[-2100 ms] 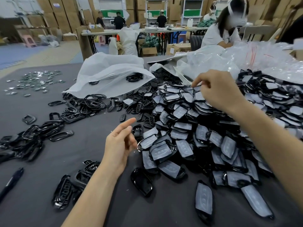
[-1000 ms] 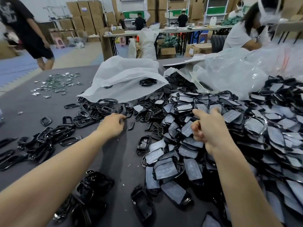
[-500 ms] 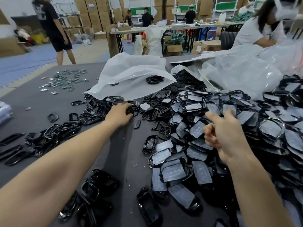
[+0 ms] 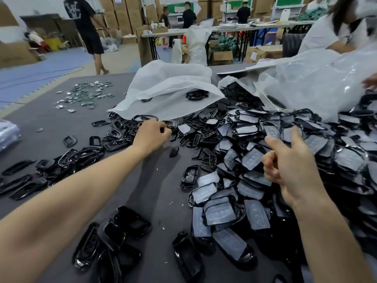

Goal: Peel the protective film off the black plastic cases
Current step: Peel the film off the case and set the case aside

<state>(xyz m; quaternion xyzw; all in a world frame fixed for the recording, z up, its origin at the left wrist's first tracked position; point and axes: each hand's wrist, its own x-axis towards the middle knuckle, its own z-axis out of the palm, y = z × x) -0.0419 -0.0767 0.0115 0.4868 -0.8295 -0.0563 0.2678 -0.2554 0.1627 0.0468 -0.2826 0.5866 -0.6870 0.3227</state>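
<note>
Since two seconds back our left hand [image 4: 152,133] has gone from the middle of the surface [image 4: 142,193] out to the heap of bare black frames [image 4: 120,139] below the white bag [image 4: 167,86], and our right hand [image 4: 289,166] has come back from the far side of the pile; the left now has its fingers curled down among the frames, and we cannot tell whether they grip one; the right holds nothing, thumb and forefinger out, the other fingers folded, above the pile of black cases [image 4: 253,158], which spreads over the right half of the surface, most with cloudy film [image 4: 219,214] on top; several glossy bare cases [image 4: 120,235] lie near us on the left. We judge the step to be fetching the next case; to do it well we take one from the loose near edge rather than dig, steady it in one hand, lift a film corner with a nail, and pull low and slow so it comes off whole; peeled ones stay apart from the pile.
</note>
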